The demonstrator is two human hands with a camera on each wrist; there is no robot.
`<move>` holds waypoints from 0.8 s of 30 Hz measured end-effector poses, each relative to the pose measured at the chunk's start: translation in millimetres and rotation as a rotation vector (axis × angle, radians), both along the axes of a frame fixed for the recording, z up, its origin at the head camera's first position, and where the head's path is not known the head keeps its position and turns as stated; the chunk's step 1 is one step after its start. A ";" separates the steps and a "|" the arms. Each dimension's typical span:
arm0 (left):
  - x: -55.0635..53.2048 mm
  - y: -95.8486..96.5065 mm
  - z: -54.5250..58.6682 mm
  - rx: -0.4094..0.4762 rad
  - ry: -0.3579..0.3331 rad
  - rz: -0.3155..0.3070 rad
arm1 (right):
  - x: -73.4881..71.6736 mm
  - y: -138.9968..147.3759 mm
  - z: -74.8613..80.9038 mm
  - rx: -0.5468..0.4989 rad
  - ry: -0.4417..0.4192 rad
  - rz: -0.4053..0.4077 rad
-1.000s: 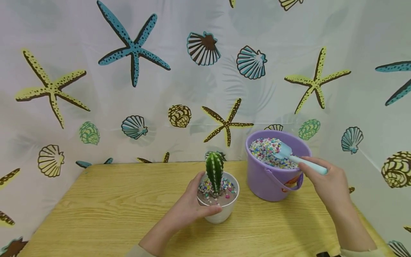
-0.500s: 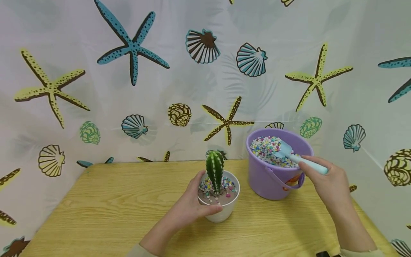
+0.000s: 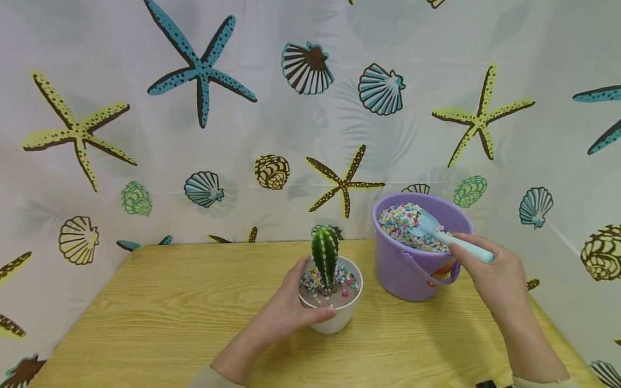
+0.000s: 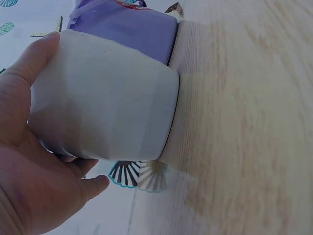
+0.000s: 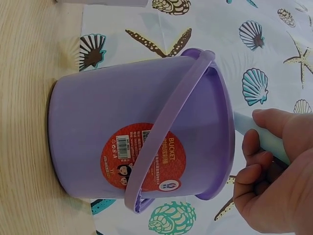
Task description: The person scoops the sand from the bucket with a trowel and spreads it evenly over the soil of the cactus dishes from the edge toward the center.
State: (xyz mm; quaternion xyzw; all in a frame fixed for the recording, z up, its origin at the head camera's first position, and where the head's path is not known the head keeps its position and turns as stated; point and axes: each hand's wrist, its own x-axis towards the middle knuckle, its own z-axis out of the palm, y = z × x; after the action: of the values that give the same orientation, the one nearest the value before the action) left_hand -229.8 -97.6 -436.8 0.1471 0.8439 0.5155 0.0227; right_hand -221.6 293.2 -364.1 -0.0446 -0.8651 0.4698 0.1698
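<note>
Head view first: your left hand [image 3: 287, 310] has the white pot [image 3: 343, 317] between thumb and fingers, and it's standing upright on the wood-grain table [image 3: 194, 302], cactus [image 3: 325, 253] in the middle. Anyone got a better look at your right?

Yep, checking right wrist too. Your right hand [image 3: 499, 277] has its fingers curled round the handle of the light-blue scoop [image 3: 440, 235], blade inside the purple bucket [image 3: 405, 275], up against the colored beads [image 3: 405, 217].

Nice. So how's your left grip?

Left wrist shows your thumb on one side of the pot and fingers round the other, one finger sticking out clear of the wall. Can't tell how hard you're squeezing.

Gotcha. Bucket's near your pot, to the right and slightly farther back, bar handle [image 5: 168, 117] slanting across a red sticker [image 5: 171, 160]. More small beads [image 3: 345, 276] lie around your cactus. Seashell-and-starfish curtain [image 3: 310, 126] behind everything.
</note>
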 end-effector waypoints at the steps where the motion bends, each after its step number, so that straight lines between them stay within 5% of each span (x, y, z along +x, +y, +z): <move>1: -0.4 0.2 -0.2 0.000 0.001 0.001 | 0.6 -0.4 0.5 0.001 0.002 0.002; 24: -3.1 3.6 -4.9 -0.018 0.023 0.049 | 18.8 -24.7 9.8 0.001 -0.002 0.086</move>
State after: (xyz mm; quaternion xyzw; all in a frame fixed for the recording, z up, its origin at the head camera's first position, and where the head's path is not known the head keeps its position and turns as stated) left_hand -232.8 -94.0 -441.7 0.1322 0.8521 0.5064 0.0016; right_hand -202.7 268.5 -354.3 -0.0076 -0.8666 0.4763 0.1488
